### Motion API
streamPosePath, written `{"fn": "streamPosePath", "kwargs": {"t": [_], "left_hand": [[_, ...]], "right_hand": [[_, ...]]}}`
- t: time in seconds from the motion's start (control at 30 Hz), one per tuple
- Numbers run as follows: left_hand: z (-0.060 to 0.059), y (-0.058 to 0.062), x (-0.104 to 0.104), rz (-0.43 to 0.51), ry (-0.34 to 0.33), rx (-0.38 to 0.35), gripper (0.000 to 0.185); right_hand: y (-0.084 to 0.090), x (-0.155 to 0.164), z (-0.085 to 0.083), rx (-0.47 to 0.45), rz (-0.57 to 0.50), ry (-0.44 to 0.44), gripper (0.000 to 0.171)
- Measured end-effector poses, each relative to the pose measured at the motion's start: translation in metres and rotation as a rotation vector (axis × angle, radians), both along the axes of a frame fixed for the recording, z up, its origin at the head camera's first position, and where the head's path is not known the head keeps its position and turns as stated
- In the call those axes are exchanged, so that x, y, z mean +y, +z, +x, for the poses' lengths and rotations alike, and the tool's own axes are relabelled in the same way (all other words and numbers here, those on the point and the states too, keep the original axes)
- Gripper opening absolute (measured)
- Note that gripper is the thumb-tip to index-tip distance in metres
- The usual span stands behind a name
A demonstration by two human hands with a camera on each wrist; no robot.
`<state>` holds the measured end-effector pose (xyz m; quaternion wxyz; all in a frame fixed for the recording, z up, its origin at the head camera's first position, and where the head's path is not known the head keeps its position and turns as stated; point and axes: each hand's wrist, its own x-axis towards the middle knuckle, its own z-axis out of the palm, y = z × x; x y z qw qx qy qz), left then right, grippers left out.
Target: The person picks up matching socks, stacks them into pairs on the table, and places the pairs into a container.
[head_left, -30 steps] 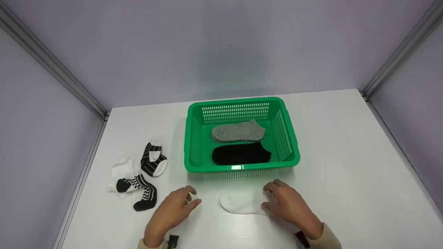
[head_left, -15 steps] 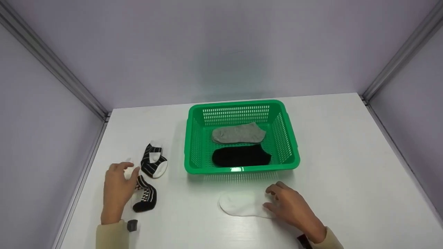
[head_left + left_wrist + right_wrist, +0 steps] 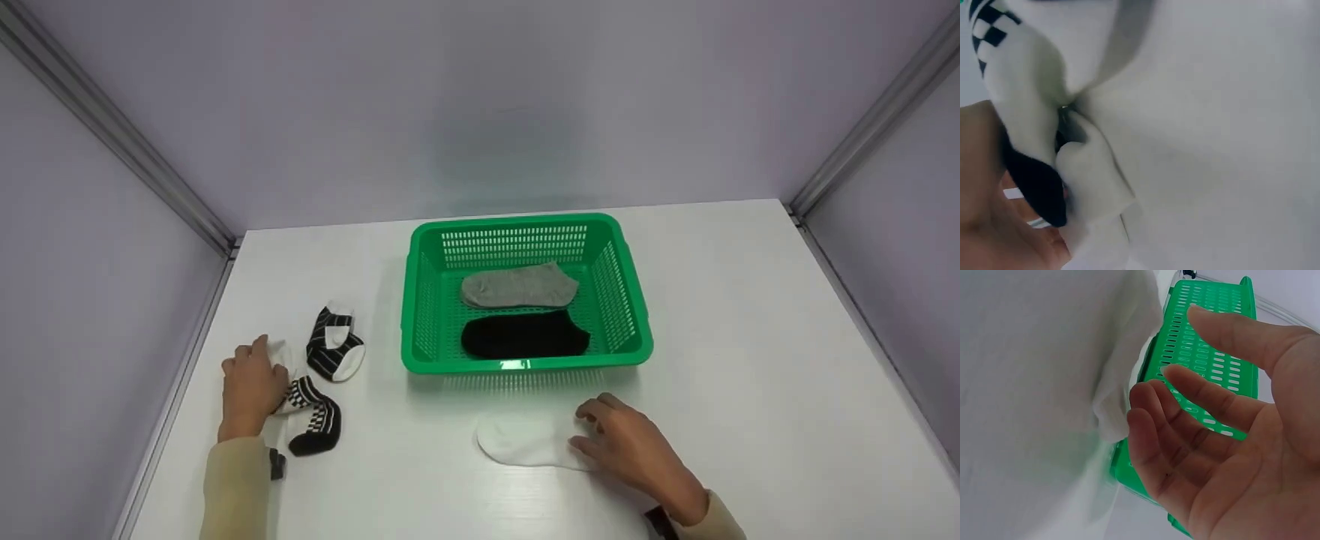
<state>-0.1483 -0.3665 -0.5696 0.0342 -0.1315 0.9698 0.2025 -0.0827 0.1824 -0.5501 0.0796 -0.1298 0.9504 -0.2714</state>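
Grey sock [image 3: 519, 286] and black sock [image 3: 524, 335] already lie in the green basket [image 3: 634, 296]; the relaxed right hand [image 3: 628, 442] rests on the white sock [image 3: 521, 440] at its 6 o'clock, while the left hand [image 3: 250, 385] apparently pinches another white sock [image 3: 283, 352] among the patterned socks [image 3: 319, 390] at 8 o'clock.

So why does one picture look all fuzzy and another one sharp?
Left wrist view: the camera sits too close, so the white cotton sock blurs. Head view: the green plastic basket is sharp, with a small glare on its front rim.

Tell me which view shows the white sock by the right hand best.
The head view: the whole white sock lies flat in front of the green basket, the right hand on its end. The right wrist view shows only a blurred close edge; the left wrist view misses it.
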Motion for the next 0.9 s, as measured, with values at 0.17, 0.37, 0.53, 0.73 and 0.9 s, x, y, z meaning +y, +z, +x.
{"fn": "streamPosePath", "kwargs": {"t": [0.17,0.37,0.53,0.73,0.9], "left_hand": [[-0.004,0.004,0.0,-0.113,0.054,0.102,0.04],[-0.002,0.033,0.005,-0.068,0.201,0.261,0.032],[-0.002,0.059,0.012,0.038,0.198,0.39,0.033],[0.003,0.067,0.027,0.085,0.175,0.482,0.03],[0.016,0.07,0.054,0.112,0.149,0.454,0.027]], "right_hand": [[0.001,0.003,0.001,0.019,0.005,0.007,0.025],[0.002,0.006,0.002,0.008,0.003,0.022,0.022],[0.003,0.008,0.003,-0.012,0.009,-0.001,0.02],[0.004,0.008,0.003,-0.017,-0.004,0.007,0.02],[0.003,0.006,0.004,0.008,-0.034,0.042,0.018]]}}
